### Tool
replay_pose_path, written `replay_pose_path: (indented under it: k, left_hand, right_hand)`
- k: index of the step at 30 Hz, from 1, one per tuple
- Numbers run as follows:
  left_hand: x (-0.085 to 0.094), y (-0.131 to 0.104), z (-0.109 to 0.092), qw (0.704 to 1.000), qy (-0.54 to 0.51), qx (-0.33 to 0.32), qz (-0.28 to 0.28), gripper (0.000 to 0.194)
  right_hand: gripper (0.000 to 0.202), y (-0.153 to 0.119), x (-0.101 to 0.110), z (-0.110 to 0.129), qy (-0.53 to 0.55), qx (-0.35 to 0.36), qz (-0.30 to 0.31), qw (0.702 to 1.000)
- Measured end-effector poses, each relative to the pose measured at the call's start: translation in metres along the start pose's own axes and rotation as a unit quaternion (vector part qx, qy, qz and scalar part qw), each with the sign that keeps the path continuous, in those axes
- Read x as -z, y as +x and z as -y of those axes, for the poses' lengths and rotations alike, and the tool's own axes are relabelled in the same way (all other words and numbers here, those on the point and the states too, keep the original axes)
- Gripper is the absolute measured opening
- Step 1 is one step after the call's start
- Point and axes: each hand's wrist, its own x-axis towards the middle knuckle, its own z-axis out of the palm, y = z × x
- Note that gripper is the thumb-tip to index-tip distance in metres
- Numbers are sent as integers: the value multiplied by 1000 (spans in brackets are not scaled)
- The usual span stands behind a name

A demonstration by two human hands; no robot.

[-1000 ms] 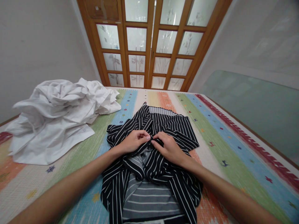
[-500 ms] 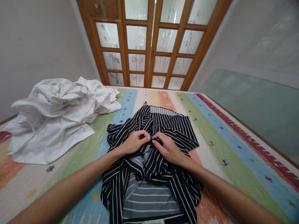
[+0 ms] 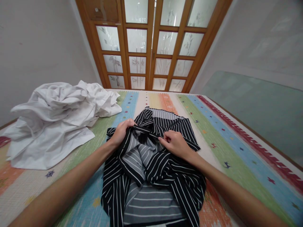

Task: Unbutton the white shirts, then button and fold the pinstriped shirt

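Observation:
A black shirt with white stripes [image 3: 163, 167] lies in front of me, its grey inner side showing in the middle and near the bottom. My left hand [image 3: 123, 130] is closed on an edge of the cloth at the upper left of the opening. Opposite it, my right hand [image 3: 174, 142] pinches the shirt on the right side of the opening. Between the two hands a narrow dark strip of the shirt is drawn taut. The fingertips of both hands are partly hidden by the fabric.
A crumpled white cloth garment [image 3: 59, 116] is heaped on the left. Beneath everything is a multicoloured striped cover [image 3: 227, 145] with small woven figures. Wooden doors with glass panes [image 3: 146, 47] stand beyond the far edge, and a pale green panel [image 3: 255, 107] leans at the right.
My hands were close together at the middle of the shirt and have moved apart, left hand further left and up, right hand slightly right. The opening between them has spread wider.

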Motion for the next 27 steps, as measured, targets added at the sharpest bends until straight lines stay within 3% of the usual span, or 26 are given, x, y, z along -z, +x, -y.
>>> replay_pose_path:
  k: [2,4,7,9,11,14,16,19,23,27]
  left_hand:
    - [-6,-5,0,998,-31,19,52,16]
    - [-12,-10,1,994,-44,30,97,15]
    - [-17,-14,2,985,-60,38,159,14]
    - [-15,-15,1,977,-69,38,200,13]
    - [-13,-16,-3,969,-45,33,241,12]
    - [-12,-19,-9,950,101,11,294,14]
    - [-15,-22,-9,929,233,-18,287,20]
    - [-21,-26,-3,908,351,-49,222,36]
    - [-28,-26,7,918,354,-80,160,41]
    - [-32,-24,11,916,354,-127,141,32]
  right_hand:
    - [12,-1,-1,3,24,11,-41,999]
    - [24,-2,-3,7,50,50,-49,996]
    - [35,-4,-8,7,76,103,7,992]
    - [29,-6,-12,4,71,94,30,993]
    - [25,-6,-15,0,53,61,14,997]
    - [15,-5,-13,0,28,8,-40,999]
    - [9,-4,-11,1,21,-13,-65,998]
    - [5,-4,-9,3,10,-14,-87,996]
    - [10,-6,-12,5,15,19,-86,996]
    - [14,-8,-16,8,17,85,-57,995]
